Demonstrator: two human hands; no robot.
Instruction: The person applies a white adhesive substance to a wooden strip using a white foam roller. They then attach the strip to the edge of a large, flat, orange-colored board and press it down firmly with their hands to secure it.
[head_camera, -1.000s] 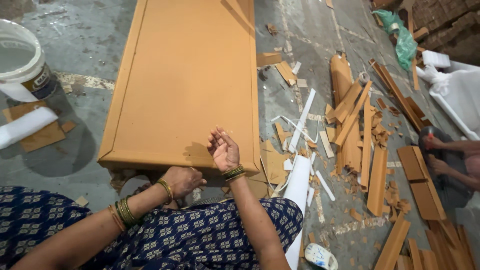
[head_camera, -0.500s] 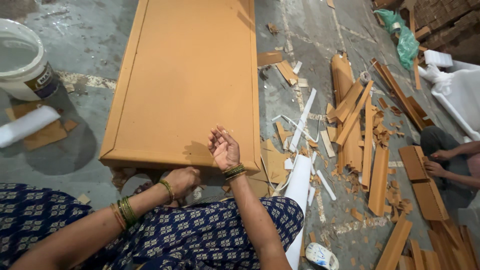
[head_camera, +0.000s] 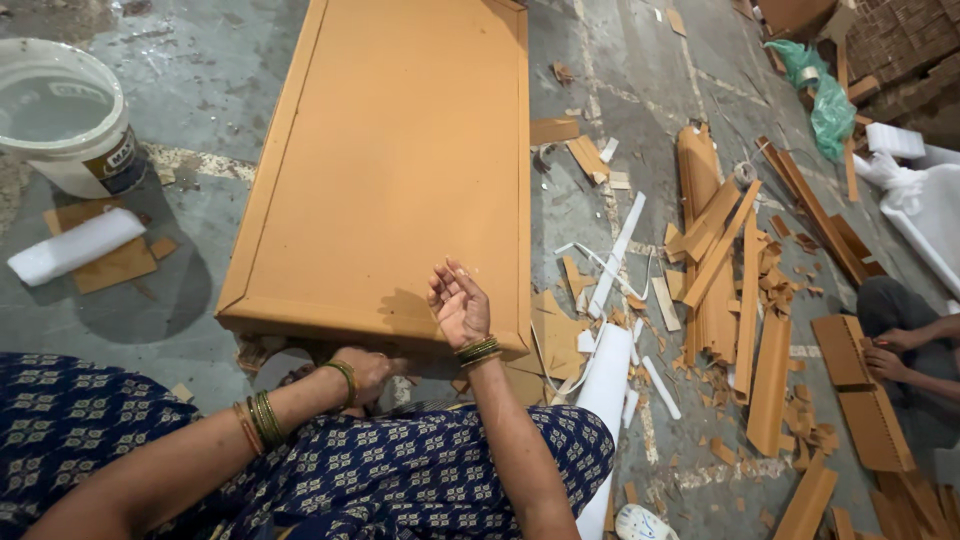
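Cardboard panel (head_camera: 390, 160) lies flat on the concrete floor (head_camera: 200, 90), long axis running toward 12 o'clock, its near short edge just in front of the person's lap. Right hand (head_camera: 458, 305) rests on the panel's near right corner, palm turned up, fingers loosely apart, gripping nothing. Left hand (head_camera: 365, 372) sits at the near edge, fingers curled under or against it; whether it clamps the edge cannot be told, the underside is hidden. Likely trouble: the near edge looks frayed and soft, so a pull from only the left hand could tear or buckle it, and with the right hand gripping nothing the panel could pivot or slide. At 9 to 10 o'clock a white bucket (head_camera: 65, 115) stands near the panel's left edge, contents unclear; a swing that way could knock it. A white foam roll (head_camera: 75, 245) lies at 9 o'clock. At 3 o'clock cardboard strips (head_camera: 725, 270) and scraps crowd the floor close to the right edge, and a co-worker's hands (head_camera: 890, 350) work beyond them. Most open room is the strip of floor between panel and bucket, and toward 12 o'clock.
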